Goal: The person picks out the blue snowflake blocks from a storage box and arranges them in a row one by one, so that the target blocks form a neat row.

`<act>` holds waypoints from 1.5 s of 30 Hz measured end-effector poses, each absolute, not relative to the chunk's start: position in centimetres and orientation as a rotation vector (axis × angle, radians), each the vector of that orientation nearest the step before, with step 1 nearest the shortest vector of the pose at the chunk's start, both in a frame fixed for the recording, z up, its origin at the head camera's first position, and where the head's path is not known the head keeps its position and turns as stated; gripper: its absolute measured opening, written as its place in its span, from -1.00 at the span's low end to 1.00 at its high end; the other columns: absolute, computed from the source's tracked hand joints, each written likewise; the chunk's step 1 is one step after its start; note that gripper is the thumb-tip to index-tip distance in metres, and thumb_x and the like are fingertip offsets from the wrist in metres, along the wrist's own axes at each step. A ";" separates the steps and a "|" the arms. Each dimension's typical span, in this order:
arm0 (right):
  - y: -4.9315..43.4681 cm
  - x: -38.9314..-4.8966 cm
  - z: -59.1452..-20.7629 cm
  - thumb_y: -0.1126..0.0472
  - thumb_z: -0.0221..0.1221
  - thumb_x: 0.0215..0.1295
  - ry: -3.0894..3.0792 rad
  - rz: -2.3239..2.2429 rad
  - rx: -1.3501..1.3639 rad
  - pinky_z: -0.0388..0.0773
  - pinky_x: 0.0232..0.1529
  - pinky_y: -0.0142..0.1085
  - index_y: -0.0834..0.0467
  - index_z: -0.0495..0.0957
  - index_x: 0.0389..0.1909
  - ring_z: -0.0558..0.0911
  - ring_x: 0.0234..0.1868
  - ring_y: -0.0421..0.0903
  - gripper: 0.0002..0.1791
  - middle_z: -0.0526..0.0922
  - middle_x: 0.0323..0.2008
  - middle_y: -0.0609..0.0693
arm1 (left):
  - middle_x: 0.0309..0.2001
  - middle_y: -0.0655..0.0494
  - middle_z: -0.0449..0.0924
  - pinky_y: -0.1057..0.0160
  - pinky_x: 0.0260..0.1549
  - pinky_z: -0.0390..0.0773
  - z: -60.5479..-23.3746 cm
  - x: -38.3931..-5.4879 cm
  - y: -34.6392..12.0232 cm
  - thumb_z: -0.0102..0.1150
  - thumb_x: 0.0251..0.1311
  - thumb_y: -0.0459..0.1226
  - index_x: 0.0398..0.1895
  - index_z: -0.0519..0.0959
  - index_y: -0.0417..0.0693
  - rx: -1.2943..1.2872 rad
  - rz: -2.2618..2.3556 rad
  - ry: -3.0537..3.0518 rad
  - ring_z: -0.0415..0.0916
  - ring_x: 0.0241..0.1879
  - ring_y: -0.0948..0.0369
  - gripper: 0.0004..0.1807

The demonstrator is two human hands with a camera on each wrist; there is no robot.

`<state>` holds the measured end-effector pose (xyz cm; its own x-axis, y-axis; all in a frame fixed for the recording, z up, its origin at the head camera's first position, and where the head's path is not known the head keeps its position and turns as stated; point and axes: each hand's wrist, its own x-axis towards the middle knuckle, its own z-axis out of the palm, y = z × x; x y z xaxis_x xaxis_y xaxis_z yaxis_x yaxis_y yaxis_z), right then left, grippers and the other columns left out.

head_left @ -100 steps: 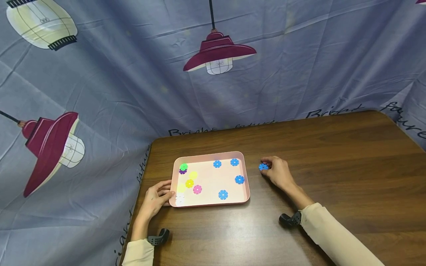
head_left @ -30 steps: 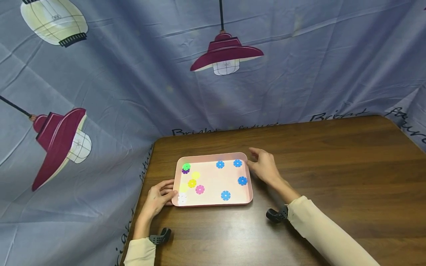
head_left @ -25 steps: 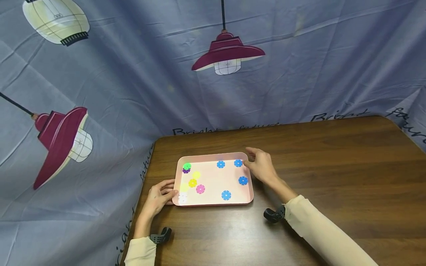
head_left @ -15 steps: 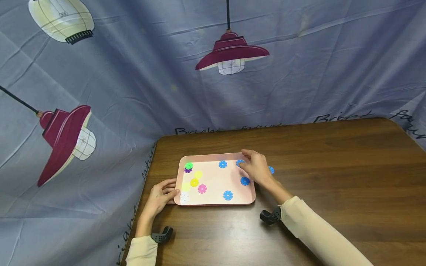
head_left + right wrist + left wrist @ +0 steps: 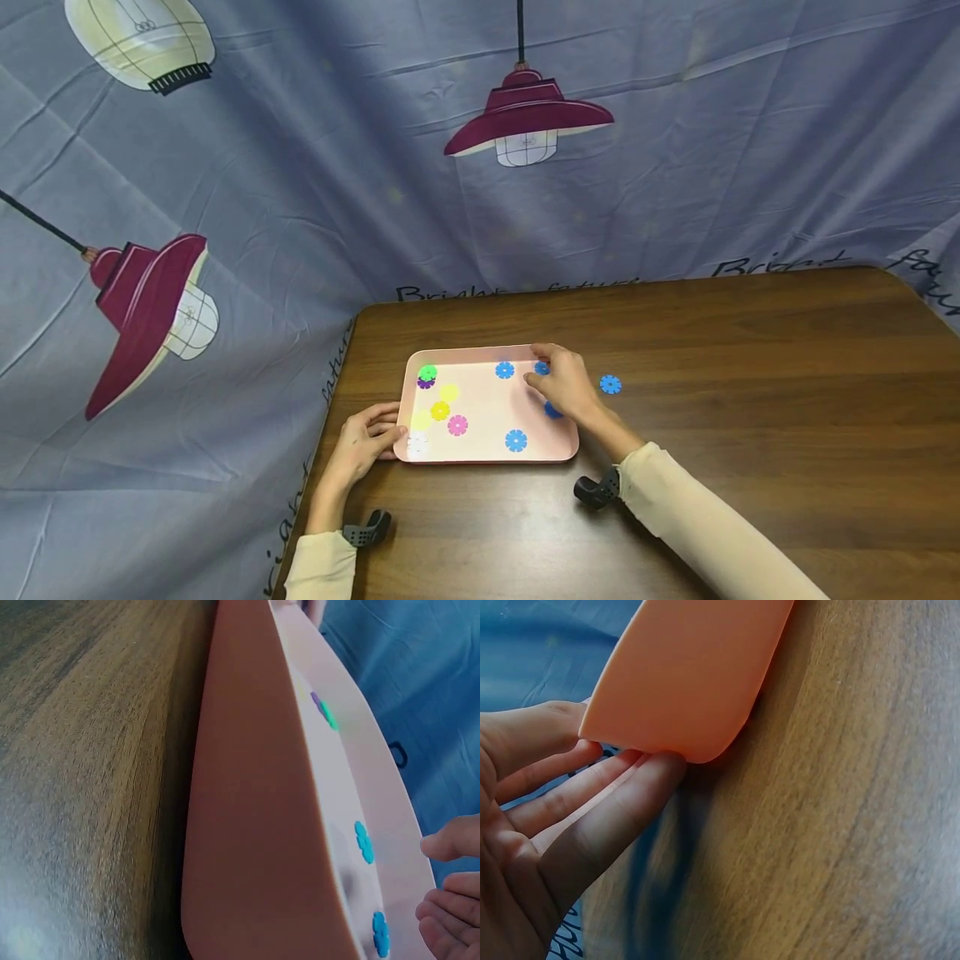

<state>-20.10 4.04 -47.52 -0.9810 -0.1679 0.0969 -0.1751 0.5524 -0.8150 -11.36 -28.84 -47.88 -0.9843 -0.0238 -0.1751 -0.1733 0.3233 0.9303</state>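
Note:
A pink tray (image 5: 480, 450) lies on the table, with several flower-shaped plastic discs in it. My left hand (image 5: 362, 442) holds the tray's left end, its thumb (image 5: 622, 817) on the corner in the left wrist view. My right hand (image 5: 566, 383) hovers over the tray's right end, thumb and fingers apart with nothing between them. It partly covers two blue discs; another blue disc (image 5: 505, 370) sits left of it, and one more blue disc (image 5: 516, 441) is near the front. Outside the tray, a single blue disc (image 5: 611, 384) rests on the table to the right.
Toward the tray's left are a green disc (image 5: 427, 372) overlapping a purple disc (image 5: 426, 383), yellow discs (image 5: 440, 411), a pink disc (image 5: 457, 426) and pale discs (image 5: 417, 442). The brown wooden table (image 5: 750, 375) extends right; a blue-grey curtain (image 5: 337, 167) hangs behind and left.
Earlier my right hand pinched a blue disc right of the tray. That disc now lies on the table, released, and the hand has moved left over the tray. My left hand stays on the tray.

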 end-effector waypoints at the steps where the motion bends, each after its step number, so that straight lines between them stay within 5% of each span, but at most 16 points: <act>1: 3.9 -20.1 -47.5 0.30 0.37 0.12 -2.763 1.453 0.304 0.56 0.10 -0.04 0.38 0.50 0.17 0.59 0.10 0.14 -0.43 0.61 0.06 0.28 | -0.02 -0.33 0.57 0.17 -0.48 0.70 -47.9 -11.3 -28.9 0.29 0.17 -0.50 0.22 0.46 -0.38 -0.186 1.748 2.447 0.63 -0.15 -0.02 -0.49; 27: 1.4 -21.4 -48.6 0.36 0.37 0.01 -2.779 1.357 0.365 0.58 0.04 -0.09 0.40 0.57 0.10 0.62 0.03 0.08 -0.45 0.68 -0.06 0.26 | -0.06 -0.28 0.60 0.13 -0.48 0.70 -48.1 -11.4 -29.0 0.30 0.15 -0.51 0.19 0.49 -0.36 -0.233 1.774 2.436 0.63 -0.18 0.01 -0.51; 34: 1.1 -21.3 -48.8 0.35 0.36 0.02 -2.807 1.343 0.388 0.50 -0.37 -0.24 0.37 0.58 0.09 0.48 -0.42 -0.08 -0.46 0.69 -0.10 0.21 | -0.07 -0.27 0.60 0.16 -0.49 0.70 -48.3 -11.5 -29.0 0.28 0.13 -0.54 0.18 0.50 -0.37 -0.239 1.784 2.425 0.63 -0.20 0.03 -0.51; 36: 1.0 -21.3 -48.9 0.35 0.35 0.01 -2.809 1.332 0.403 0.50 -0.36 -0.21 0.37 0.59 0.08 0.49 -0.42 -0.04 -0.48 0.69 -0.11 0.21 | -0.07 -0.27 0.60 0.15 -0.49 0.70 -48.2 -11.5 -29.0 0.29 0.13 -0.54 0.17 0.50 -0.37 -0.241 1.781 2.428 0.63 -0.20 0.04 -0.52; 41: 0.8 -21.4 -49.2 0.33 0.33 0.01 -2.818 1.305 0.401 0.57 0.03 -0.06 0.35 0.60 0.08 0.60 -0.04 0.02 -0.48 0.66 0.01 0.21 | -0.07 -0.30 0.60 0.14 -0.49 0.70 -48.0 -11.6 -29.0 0.29 0.13 -0.54 0.18 0.50 -0.37 -0.230 1.789 2.419 0.63 -0.20 0.03 -0.51; 45: 0.5 -21.4 -49.3 0.33 0.31 -0.01 -2.836 1.299 0.393 0.58 -0.03 -0.04 0.32 0.59 0.10 0.61 -0.11 0.04 -0.46 0.67 -0.01 0.20 | -0.07 -0.33 0.59 0.17 -0.50 0.70 -48.0 -11.6 -29.0 0.28 0.12 -0.56 0.18 0.49 -0.40 -0.208 1.809 2.393 0.64 -0.22 0.03 -0.51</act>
<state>-21.42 0.49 -49.27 -0.9688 -0.2264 0.1009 -0.2243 0.6276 -0.7455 -11.64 -29.04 -48.01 -0.9815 -0.0289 -0.1891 -0.1899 0.2700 0.9440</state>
